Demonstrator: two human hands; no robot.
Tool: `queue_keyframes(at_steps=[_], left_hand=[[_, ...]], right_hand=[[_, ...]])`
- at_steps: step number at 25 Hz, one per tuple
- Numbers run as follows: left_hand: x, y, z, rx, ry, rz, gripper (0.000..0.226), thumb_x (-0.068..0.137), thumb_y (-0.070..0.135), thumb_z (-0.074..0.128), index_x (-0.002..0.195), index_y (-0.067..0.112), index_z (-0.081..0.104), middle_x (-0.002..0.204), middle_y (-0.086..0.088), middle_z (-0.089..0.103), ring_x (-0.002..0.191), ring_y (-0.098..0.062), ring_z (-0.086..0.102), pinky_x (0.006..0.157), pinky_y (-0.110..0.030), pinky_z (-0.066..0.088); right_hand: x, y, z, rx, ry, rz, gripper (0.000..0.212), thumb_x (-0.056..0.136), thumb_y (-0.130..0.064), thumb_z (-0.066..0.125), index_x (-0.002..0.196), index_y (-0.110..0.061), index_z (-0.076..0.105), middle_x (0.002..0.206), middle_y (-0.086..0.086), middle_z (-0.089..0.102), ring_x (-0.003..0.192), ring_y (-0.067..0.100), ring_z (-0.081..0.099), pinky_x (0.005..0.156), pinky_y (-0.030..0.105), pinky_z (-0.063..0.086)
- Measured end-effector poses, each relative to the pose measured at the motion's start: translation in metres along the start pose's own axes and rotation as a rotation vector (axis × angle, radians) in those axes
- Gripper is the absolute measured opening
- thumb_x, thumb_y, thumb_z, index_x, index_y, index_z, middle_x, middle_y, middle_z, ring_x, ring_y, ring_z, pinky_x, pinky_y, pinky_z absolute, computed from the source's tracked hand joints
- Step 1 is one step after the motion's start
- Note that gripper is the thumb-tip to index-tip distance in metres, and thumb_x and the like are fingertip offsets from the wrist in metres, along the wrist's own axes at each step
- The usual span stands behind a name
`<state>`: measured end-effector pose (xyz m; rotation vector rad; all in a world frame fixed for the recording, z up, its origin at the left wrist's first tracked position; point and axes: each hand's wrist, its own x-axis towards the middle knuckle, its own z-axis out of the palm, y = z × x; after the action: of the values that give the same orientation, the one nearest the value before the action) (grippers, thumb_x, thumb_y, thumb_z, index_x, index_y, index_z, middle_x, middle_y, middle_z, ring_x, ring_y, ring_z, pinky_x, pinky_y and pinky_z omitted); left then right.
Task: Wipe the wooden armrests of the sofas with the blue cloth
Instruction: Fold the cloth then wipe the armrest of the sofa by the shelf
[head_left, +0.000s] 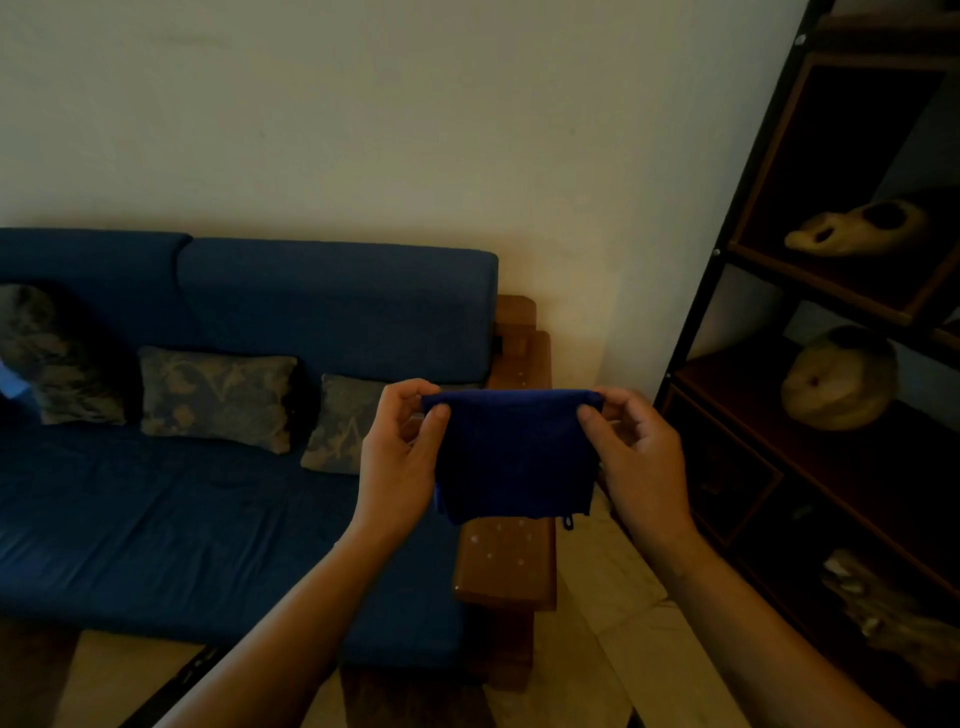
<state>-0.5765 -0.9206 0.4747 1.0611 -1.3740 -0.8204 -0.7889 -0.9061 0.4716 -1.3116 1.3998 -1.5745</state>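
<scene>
The blue cloth (511, 452) hangs folded in the air between both hands. My left hand (400, 457) pinches its top left corner and my right hand (636, 457) pinches its top right corner. Below and behind the cloth runs the wooden armrest (506, 564) at the right end of a blue sofa (208, 509). White specks dot the armrest's top. The cloth hides the armrest's middle stretch and does not touch it.
Three patterned cushions (215, 397) lean against the sofa back. A dark shelf unit (831, 322) with pale pottery pieces (839, 379) stands close on the right, with a narrow strip of tiled floor (613, 613) between it and the armrest. A plain wall (363, 130) rises behind.
</scene>
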Motion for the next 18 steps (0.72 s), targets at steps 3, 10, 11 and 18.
queue_keyframes(at_steps=[3, 10, 11, 18], left_hand=[[0.033, -0.016, 0.024, 0.013, 0.031, -0.024, 0.019, 0.099, 0.010, 0.054, 0.107, 0.027, 0.054, 0.100, 0.005, 0.065, 0.088, -0.005, 0.066, 0.072, -0.019, 0.055], [0.084, -0.048, 0.040, 0.060, 0.047, -0.069, 0.017, 0.098, 0.011, 0.054, 0.110, 0.024, 0.054, 0.101, 0.003, 0.065, 0.088, -0.008, 0.066, 0.075, -0.022, 0.056], [0.092, -0.052, 0.040, 0.065, 0.035, -0.067, 0.018, 0.098, 0.011, 0.054, 0.110, 0.025, 0.054, 0.101, 0.003, 0.065, 0.088, -0.009, 0.066, 0.075, -0.023, 0.056], [0.131, -0.079, 0.042, 0.060, -0.054, -0.077, 0.021, 0.098, 0.012, 0.054, 0.108, 0.031, 0.054, 0.100, 0.005, 0.065, 0.089, -0.010, 0.066, 0.075, -0.025, 0.057]], right_hand=[[0.040, 0.012, -0.003, 0.008, -0.025, 0.020, 0.013, 0.095, -0.024, 0.061, 0.101, -0.034, 0.066, 0.092, -0.007, 0.065, 0.089, 0.016, 0.066, 0.075, 0.035, 0.058], [0.101, 0.041, 0.009, -0.010, -0.062, 0.067, 0.013, 0.096, -0.023, 0.060, 0.101, -0.033, 0.066, 0.088, -0.011, 0.064, 0.083, 0.005, 0.063, 0.073, 0.031, 0.056], [0.107, 0.045, 0.012, -0.006, -0.054, 0.077, 0.013, 0.096, -0.023, 0.060, 0.101, -0.035, 0.065, 0.087, -0.014, 0.064, 0.082, 0.003, 0.063, 0.073, 0.031, 0.057], [0.132, 0.066, 0.031, -0.073, 0.024, 0.085, 0.016, 0.098, -0.027, 0.055, 0.113, -0.026, 0.062, 0.097, -0.010, 0.064, 0.090, 0.008, 0.065, 0.077, 0.034, 0.058]])
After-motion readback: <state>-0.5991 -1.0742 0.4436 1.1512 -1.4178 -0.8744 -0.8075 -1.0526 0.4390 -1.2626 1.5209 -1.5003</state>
